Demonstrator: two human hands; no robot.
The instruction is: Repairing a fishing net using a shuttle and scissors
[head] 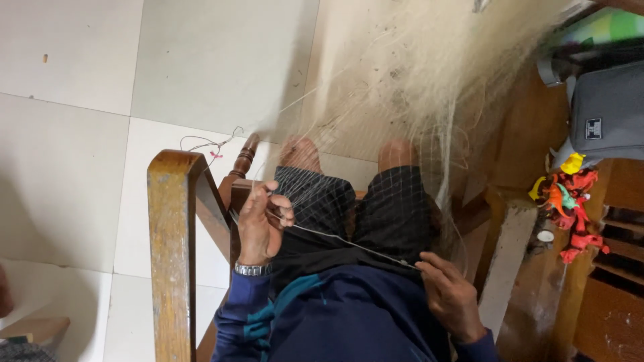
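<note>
Both hands' fingers [285, 213] pinch a taut line [349, 243] across the netted lap.

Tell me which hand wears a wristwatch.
The left hand: a silver watch sits on its wrist beside the wooden armrest. The right hand, pinching the line, has a bare wrist above the blue sleeve.

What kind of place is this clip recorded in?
Most likely a room in a home: pale floor tiles, a wooden chair where the person sits with fishing net over the knees, and plastic toys beside a grey bag.
</note>
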